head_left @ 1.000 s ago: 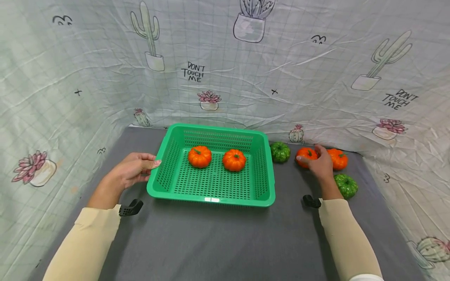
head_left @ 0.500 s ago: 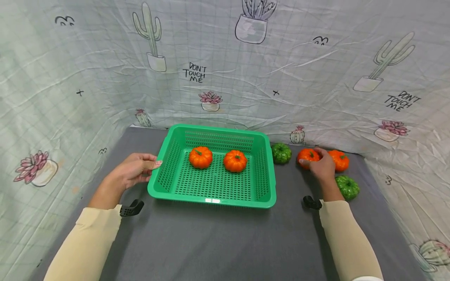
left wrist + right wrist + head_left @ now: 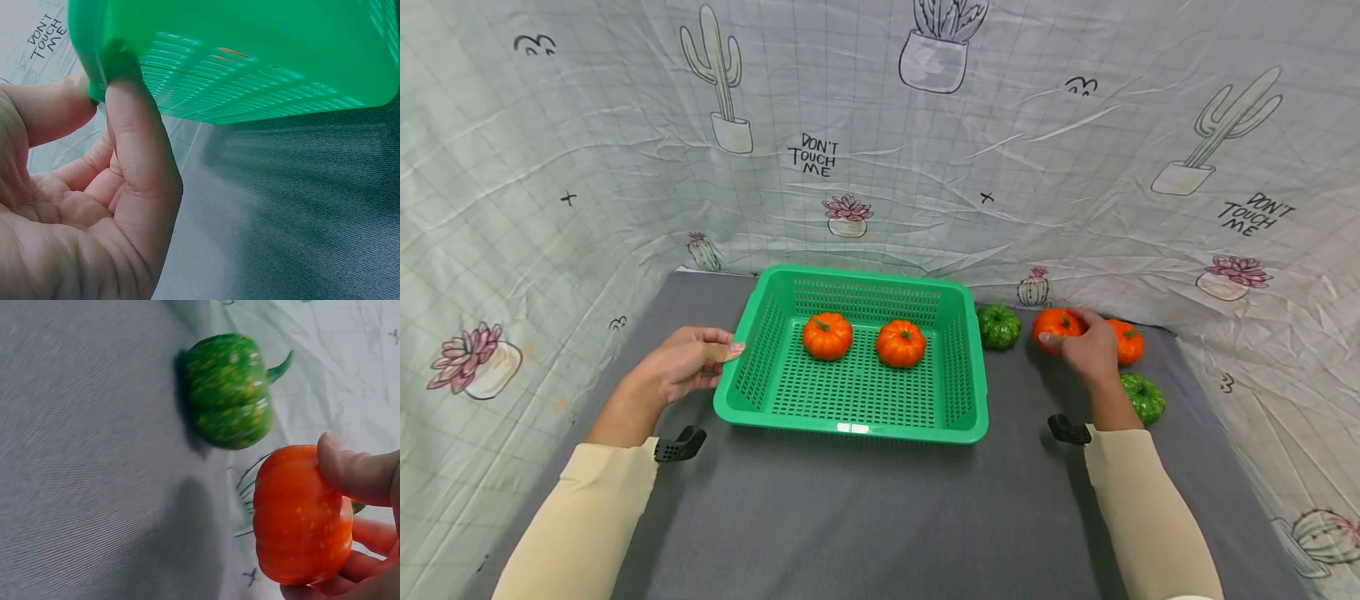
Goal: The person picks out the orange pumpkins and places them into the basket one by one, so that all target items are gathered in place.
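My left hand (image 3: 688, 367) pinches the left rim of a green plastic basket (image 3: 850, 428), thumb above and fingers beneath; the left wrist view shows the grip close up. Two small orange pumpkins (image 3: 827, 337) lie inside the basket. To its right, my right hand (image 3: 1093, 346) holds another orange pumpkin (image 3: 1056, 332) between thumb and fingers. In the right wrist view this pumpkin (image 3: 303, 515) hangs above the grey cloth, a shadow below it. A mottled green pumpkin (image 3: 998, 326) sits between the basket and the held one.
Behind my right hand is one more orange pumpkin (image 3: 1128, 342), partly covered. A second green pumpkin (image 3: 1145, 398) lies beside my right wrist. Hanging printed fabric (image 3: 880, 167) encloses the back and sides of the grey table (image 3: 865, 517).
My right hand has closed around the orange pumpkin and raised it slightly, shifting a little to the right. The left hand and basket keep their place.
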Tool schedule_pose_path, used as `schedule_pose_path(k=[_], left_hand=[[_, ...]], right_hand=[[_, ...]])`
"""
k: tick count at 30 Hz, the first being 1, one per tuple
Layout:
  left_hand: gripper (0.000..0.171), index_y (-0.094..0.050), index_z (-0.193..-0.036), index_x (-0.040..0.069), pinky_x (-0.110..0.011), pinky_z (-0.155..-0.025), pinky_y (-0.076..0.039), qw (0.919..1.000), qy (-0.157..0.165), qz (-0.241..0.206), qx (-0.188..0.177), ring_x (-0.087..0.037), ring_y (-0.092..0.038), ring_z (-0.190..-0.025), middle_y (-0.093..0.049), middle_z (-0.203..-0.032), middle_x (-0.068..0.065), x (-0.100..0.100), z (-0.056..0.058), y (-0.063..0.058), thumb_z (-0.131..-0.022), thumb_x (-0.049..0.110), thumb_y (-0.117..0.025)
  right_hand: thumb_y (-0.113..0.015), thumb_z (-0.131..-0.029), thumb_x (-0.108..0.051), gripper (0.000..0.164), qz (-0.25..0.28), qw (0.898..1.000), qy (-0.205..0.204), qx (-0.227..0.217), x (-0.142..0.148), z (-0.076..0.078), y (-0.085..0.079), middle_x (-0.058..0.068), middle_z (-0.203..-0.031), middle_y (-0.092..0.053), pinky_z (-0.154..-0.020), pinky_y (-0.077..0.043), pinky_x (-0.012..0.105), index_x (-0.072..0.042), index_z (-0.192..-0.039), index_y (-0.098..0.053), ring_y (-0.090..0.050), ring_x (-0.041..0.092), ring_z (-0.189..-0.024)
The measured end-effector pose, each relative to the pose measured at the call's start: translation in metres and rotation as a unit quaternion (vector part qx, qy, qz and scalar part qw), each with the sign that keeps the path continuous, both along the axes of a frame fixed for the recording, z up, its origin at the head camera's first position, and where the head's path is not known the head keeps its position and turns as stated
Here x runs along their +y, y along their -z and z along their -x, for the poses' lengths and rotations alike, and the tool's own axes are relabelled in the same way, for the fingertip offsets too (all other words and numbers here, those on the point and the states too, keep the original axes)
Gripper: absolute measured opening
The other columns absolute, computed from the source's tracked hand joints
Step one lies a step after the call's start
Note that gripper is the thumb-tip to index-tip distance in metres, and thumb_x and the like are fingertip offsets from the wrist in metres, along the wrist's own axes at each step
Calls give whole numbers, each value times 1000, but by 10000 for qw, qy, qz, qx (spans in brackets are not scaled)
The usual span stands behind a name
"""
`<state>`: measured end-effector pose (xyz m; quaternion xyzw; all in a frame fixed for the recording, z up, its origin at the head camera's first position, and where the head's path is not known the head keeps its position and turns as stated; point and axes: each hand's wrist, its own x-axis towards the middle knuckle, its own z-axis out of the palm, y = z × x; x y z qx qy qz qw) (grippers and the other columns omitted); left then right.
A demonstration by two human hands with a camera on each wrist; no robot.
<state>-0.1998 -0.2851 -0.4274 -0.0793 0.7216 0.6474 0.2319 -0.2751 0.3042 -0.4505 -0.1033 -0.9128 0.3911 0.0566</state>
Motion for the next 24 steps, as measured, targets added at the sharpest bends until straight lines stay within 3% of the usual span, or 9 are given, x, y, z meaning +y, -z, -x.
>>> schedule_pose_path(k=[5,12,24], left_hand=[[8,-62,-104,11,-26,-68,-58,10000,-3,25,-7,-7,-61,-72,-68,-80,8,0,0,0,-103,17,-67],[8,-63,-105,11,-26,-69,-58,10000,-8,58,-22,-7,-59,-72,-67,-81,8,1,-1,-1,-103,18,-67],[10,-63,-106,11,-26,-68,-58,9999,13,122,-15,-7,-59,-72,-66,-80,8,0,-1,-2,-103,20,-67]], right_hand=[[-81,-91,-15,72,117,9998,-148,45,-6,-6,-16,29,-155,-49,-110,-44,58,-3,-154,-48,-50,47,-133],[-78,-93,-13,74,397,9980,-437,-231,-18,-14,-36,25,-160,-44,-111,-45,57,-9,-158,-43,-49,46,-136],[-78,-94,-9,73,665,9906,-1157,-311,-39,-27,-65,21,-159,-48,-108,-45,52,-9,-158,-43,-51,43,-135]])
